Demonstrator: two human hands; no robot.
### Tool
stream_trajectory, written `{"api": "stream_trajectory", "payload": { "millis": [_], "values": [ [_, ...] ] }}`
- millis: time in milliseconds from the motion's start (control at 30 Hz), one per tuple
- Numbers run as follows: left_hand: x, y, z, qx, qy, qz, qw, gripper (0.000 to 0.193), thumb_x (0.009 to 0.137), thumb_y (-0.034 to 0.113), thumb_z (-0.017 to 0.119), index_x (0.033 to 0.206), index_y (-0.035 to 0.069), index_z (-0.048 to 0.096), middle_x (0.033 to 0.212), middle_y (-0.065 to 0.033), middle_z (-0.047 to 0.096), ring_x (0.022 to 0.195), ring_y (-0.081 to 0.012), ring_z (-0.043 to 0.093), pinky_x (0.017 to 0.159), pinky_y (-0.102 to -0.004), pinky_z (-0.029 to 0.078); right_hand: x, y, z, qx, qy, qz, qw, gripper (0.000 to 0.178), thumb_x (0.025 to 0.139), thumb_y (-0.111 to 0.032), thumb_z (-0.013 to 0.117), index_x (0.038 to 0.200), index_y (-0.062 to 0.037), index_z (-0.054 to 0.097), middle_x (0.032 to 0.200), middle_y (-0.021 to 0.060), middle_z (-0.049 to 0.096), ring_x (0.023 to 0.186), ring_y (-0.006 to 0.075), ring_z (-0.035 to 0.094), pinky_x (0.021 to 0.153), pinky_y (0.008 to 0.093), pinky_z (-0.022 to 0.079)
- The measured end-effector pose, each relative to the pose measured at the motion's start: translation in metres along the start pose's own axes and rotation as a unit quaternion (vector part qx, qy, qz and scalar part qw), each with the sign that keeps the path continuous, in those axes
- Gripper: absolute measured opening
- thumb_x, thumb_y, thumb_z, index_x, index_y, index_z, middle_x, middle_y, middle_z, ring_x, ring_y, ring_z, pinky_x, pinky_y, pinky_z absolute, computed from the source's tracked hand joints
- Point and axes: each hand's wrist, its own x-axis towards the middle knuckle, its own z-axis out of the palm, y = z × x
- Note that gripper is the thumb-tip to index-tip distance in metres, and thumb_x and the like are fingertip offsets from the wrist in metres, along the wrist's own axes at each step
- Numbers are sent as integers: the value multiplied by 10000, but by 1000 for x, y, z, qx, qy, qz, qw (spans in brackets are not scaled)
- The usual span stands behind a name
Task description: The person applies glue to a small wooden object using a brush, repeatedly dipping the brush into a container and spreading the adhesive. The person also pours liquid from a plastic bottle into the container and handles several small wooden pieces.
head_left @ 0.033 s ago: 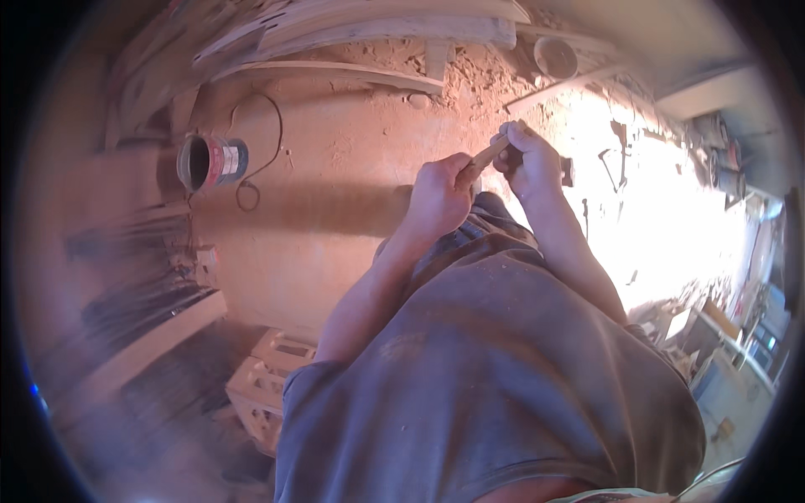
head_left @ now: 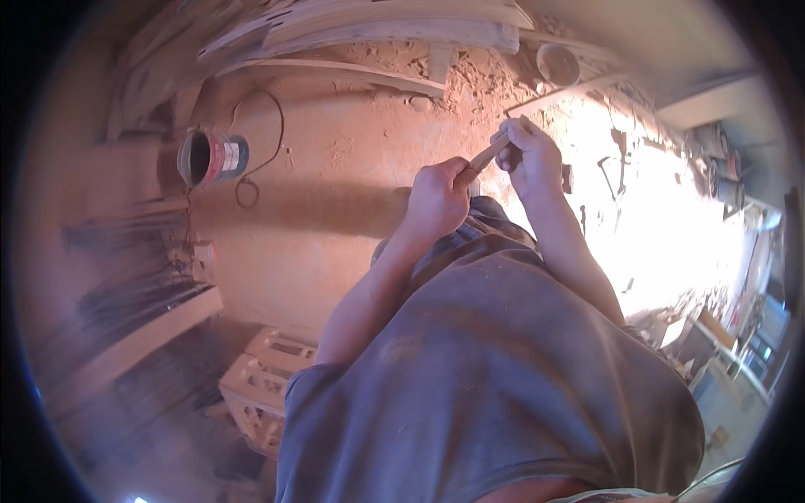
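Observation:
A short, narrow piece of wood [head_left: 485, 159] slants between my two hands, out in front of my body. My left hand [head_left: 438, 198] is closed around its lower end, thumb lying along the top. At the upper end, my right hand [head_left: 532, 157] has its fingers bent and pressed onto the wood. The palm sides of both hands are hidden, so whether the right one also holds something small cannot be seen. Just beyond the right wrist a dark object [head_left: 568, 178] shows in part; its kind is unclear.
A bucket [head_left: 226, 158] lies tipped on the dusty floor at left, near a curled cord [head_left: 281, 126]. Long curved boards [head_left: 386, 32] and wood shavings spread along the far side. A crate [head_left: 256, 381] stands lower left. Glaring light washes out the floor at right.
Only a very slight shift of the view shows. Both hands keep their hold on the piece of wood.

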Motion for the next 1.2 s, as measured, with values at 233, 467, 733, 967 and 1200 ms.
{"api": "stream_trajectory", "payload": {
  "millis": [233, 467, 733, 967, 1200],
  "values": [
    [-25, 33, -14, 87, 58, -7, 994, 231, 988, 116, 606, 798, -16, 605, 650, -218, 607, 587, -392, 598, 565, -446, 454, 19, -18, 24, -175, -153, -22, 972, 195, 1016, -185, 662, 989, 7, 642, 801, 127, 683, 556, 112, 551, 454, 243, 397],
    [-60, -21, 15, 220, 190, 29, 956, 92, 880, 103, 646, 941, 60, 701, 739, -219, 687, 666, -425, 679, 631, -532, 539, -34, -14, 60, -395, -396, -482, 674, 86, 820, 25, 711, 856, -15, 645, 747, 143, 640, 662, 294, 658, 578, 377, 510],
    [-56, -9, -79, 270, 186, 116, 938, 51, 889, 44, 619, 898, 54, 668, 765, -200, 690, 684, -407, 693, 599, -489, 542, -24, 5, 100, -301, -419, -476, 713, 45, 909, -54, 693, 886, -35, 659, 769, 114, 684, 660, 188, 679, 568, 321, 528],
    [-91, 10, -131, 266, 233, 74, 932, 57, 950, 78, 632, 940, 36, 669, 760, -238, 649, 721, -448, 667, 601, -479, 505, 1, 38, 161, -206, -283, -84, 933, 153, 975, -126, 717, 928, 19, 700, 774, 86, 684, 556, 117, 623, 470, 255, 488],
    [-95, -60, -177, 351, 160, 48, 922, 55, 858, 75, 646, 896, 45, 673, 732, -210, 682, 693, -444, 683, 611, -516, 538, -42, 66, 220, -434, -373, -493, 655, 46, 919, -71, 718, 916, -28, 700, 800, 78, 709, 669, 148, 683, 575, 302, 540]
  ]
}}
